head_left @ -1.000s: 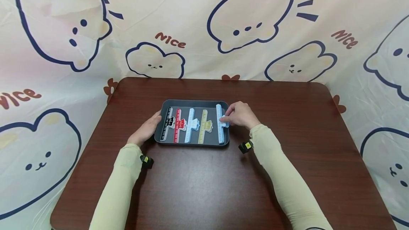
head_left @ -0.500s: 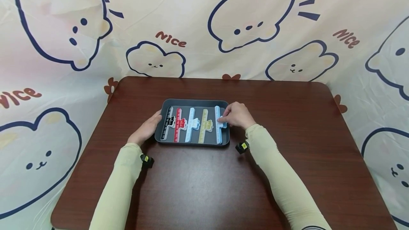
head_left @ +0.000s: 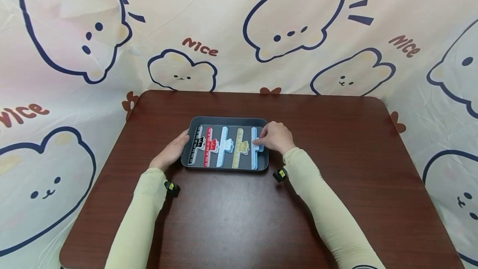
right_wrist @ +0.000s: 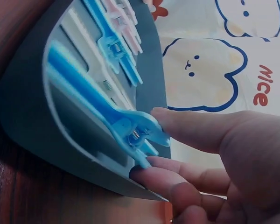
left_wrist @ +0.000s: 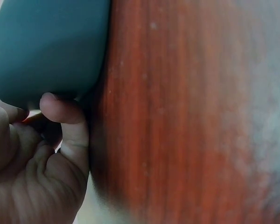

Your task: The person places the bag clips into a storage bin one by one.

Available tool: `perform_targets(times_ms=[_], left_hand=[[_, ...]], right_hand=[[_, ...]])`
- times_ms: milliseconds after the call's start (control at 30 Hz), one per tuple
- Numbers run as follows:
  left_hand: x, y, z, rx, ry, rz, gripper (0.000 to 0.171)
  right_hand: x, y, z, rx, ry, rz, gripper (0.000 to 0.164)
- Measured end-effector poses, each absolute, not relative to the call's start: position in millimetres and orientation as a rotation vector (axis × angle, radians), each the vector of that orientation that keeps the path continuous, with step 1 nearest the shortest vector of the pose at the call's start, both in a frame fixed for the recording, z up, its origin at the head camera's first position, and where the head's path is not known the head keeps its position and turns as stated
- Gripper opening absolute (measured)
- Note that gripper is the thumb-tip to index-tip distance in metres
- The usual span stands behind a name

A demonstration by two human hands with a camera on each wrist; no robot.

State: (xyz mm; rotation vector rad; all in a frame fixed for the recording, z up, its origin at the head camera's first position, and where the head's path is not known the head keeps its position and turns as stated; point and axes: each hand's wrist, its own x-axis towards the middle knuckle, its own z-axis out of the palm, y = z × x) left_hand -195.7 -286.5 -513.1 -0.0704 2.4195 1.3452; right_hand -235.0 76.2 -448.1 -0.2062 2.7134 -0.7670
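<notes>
A dark grey tray (head_left: 246, 165) holds a row of ruler clips. My left hand (head_left: 169, 151) grips the tray's left end; in the left wrist view the thumb (left_wrist: 63, 109) bends against its outer wall. At the right end of the row, my right hand (head_left: 277, 137) pinches a blue ruler clip (right_wrist: 84, 86) by its handles, thumb on one and fingertips on the other. That clip stands on edge inside the tray, its long bar running front to back. Leftward lie a yellow clip (head_left: 237, 152), a light blue clip (head_left: 221, 152), a red clip (head_left: 206, 152) and a black clip (head_left: 193, 152).
The tray sits on a brown wooden table (head_left: 231, 215), towards its far side. A patterned cloth (head_left: 231, 24) hangs behind and beside the table. Each wrist carries a small black camera, the left camera (head_left: 172, 189) and the right camera (head_left: 280, 174).
My right hand has moved a little left and towards me, bringing the blue clip further inside the tray and closer to the yellow one. The left hand and tray have stayed put.
</notes>
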Motion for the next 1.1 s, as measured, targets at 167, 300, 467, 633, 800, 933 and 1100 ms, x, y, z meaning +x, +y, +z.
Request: perform_targets(times_ms=[167, 300, 467, 633, 800, 933, 1100], left_hand=[[-195.8, -285.4, -512.3, -0.066, 2.422, 1.343, 0.061], [-195.4, -284.8, -511.6, -0.066, 2.423, 1.344, 0.06], [-193.4, -284.4, -509.3, -0.07, 2.416, 1.34, 0.06], [-193.5, -283.8, -508.8, -0.07, 2.407, 1.348, 0.06], [-194.4, -284.9, -511.4, -0.09, 2.41, 1.338, 0.06], [-195.0, -284.5, -512.4, -0.096, 2.409, 1.337, 0.06], [-193.9, -283.6, -510.3, -0.076, 2.418, 1.337, 0.06]], right_hand=[[-232.2, 75.9, -448.1, -0.258, 2.764, -0.688, 0.029], [-231.1, 78.0, -447.5, -0.289, 2.789, -0.687, 0.025], [-231.2, 83.8, -446.5, -0.274, 2.794, -0.729, 0.022], [-232.1, 91.6, -446.7, -0.258, 2.765, -0.802, 0.021], [-231.5, 98.9, -445.7, -0.249, 2.732, -0.872, 0.02], [-231.4, 103.1, -444.6, -0.23, 2.713, -0.9, 0.018], [-233.2, 108.6, -447.5, -0.23, 2.713, -0.895, 0.016]])
